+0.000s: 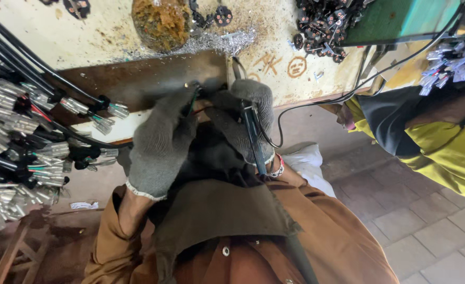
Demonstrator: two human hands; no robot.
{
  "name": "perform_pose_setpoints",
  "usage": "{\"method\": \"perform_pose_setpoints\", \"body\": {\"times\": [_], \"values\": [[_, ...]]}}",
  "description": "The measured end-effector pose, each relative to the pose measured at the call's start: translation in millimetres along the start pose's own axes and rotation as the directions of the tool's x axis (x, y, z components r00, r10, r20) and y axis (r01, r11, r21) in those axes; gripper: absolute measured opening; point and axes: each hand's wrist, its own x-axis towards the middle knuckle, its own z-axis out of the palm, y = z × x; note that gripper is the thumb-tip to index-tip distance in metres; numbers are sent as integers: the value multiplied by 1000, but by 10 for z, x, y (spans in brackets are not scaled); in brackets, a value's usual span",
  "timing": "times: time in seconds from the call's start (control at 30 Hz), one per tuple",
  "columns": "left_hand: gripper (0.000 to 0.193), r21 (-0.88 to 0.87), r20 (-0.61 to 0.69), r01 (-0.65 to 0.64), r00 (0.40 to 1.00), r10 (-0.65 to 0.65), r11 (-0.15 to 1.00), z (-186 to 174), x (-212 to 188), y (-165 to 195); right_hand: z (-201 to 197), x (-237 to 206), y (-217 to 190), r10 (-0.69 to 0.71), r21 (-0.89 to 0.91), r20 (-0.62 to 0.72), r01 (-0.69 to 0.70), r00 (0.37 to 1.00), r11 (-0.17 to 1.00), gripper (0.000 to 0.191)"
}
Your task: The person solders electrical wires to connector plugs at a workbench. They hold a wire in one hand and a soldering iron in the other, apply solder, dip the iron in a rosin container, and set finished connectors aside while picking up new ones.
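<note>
Gloved hands (206, 126) on black cable (253, 137)

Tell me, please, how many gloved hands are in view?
2: the left hand and the right hand, both in grey gloves, meet at the bench edge, mid-frame. A co-worker's hands may be hidden at right.

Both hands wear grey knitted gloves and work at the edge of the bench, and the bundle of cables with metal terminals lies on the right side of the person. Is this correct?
Not quite. In the head view the cable bundle with metal terminals lies on the person's left, not the right. The rest holds: the left hand and the right hand both wear grey knitted gloves and work at the bench edge.
</note>
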Motion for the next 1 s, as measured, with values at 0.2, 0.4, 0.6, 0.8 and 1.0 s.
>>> {"method": "perform_pose_setpoints", "body": {"times": [0.2,0.4,0.6,0.8,1.0], "values": [[17,66,140,-6,990,-4,998,-71,-85,-181,-79,38,-101,73,417,113,-114,991,902,20],[17,-269,400,424,866,-300,865,-115,-88,-208,-75,54,-124,72,359,74,-94,995,929,22],[15,-71,97,-59,993,66,996,-35,-196,-289,-8,-46,51,-51,168,56,41,997,985,29],[12,-500,206,473,879,-431,725,173,-310,-336,265,-216,35,269,518,86,-274,959,810,22],[9,-176,-48,179,981,-190,968,180,-253,-313,218,-181,-47,306,525,183,-356,934,773,17]]}}
